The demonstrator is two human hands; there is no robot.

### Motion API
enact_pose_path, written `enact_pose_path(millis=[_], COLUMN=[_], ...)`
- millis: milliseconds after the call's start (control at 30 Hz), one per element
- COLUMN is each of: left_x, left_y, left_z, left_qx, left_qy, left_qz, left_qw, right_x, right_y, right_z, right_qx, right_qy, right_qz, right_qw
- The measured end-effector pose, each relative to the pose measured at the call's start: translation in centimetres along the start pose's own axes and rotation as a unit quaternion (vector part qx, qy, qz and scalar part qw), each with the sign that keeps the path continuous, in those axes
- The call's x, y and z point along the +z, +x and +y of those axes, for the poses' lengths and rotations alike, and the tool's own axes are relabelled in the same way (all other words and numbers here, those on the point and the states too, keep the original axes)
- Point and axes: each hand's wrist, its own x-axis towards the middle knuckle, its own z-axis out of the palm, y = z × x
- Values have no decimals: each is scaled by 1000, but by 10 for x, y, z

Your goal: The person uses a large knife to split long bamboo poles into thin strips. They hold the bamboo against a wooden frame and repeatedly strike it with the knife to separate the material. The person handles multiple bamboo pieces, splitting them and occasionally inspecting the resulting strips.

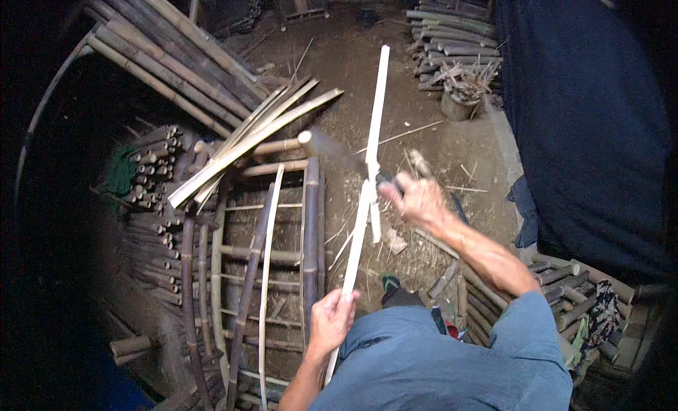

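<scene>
My left hand [333, 319] is closed around the lower part of a long pale bamboo strip [357, 245]. The strip runs away from me, and its far part [378, 104] sits at a slight angle to the near part. Where they meet, a short sliver [376, 224] hangs down beside it. My right hand [418, 201] grips the dark handle of a knife [342, 151] at this meeting point. Motion smears the blade into a dark streak pointing left and away. I cannot tell exactly where its edge meets the strip.
A bamboo frame [311, 227] with crossbars stands at my left, with pale split strips [265, 139] across its far end. Bamboo poles [176, 54] lie beyond. Stacked poles [455, 40] and a bucket of scraps [460, 104] stand far right, near a dark cloth [586, 128].
</scene>
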Motion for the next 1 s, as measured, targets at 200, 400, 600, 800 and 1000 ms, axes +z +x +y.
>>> enact_pose_path(millis=[200, 400, 600, 800, 1000], left_x=[-7, -10, -34, -87, -64], left_y=[-20, -33, -67, -148, -82], left_z=[-2, -12, -32, -71, -32], left_qx=[-43, -53, -100, -122, 11], left_qy=[-6, -53, -26, 24, 233], left_qz=[-6, -26, -32, -45, 53], left_qw=[999, 997, 994, 991, 971], right_x=[-4, -7, -11, -67, -79], right_y=[8, 20, 35, 54, 37], right_z=[-4, 33, 74, 170, 84], right_qx=[22, -100, 28, 292, 214], right_qy=[-89, -96, -143, -77, -40], right_qz=[-30, 36, -13, 73, 54], right_qw=[995, 990, 989, 951, 974])
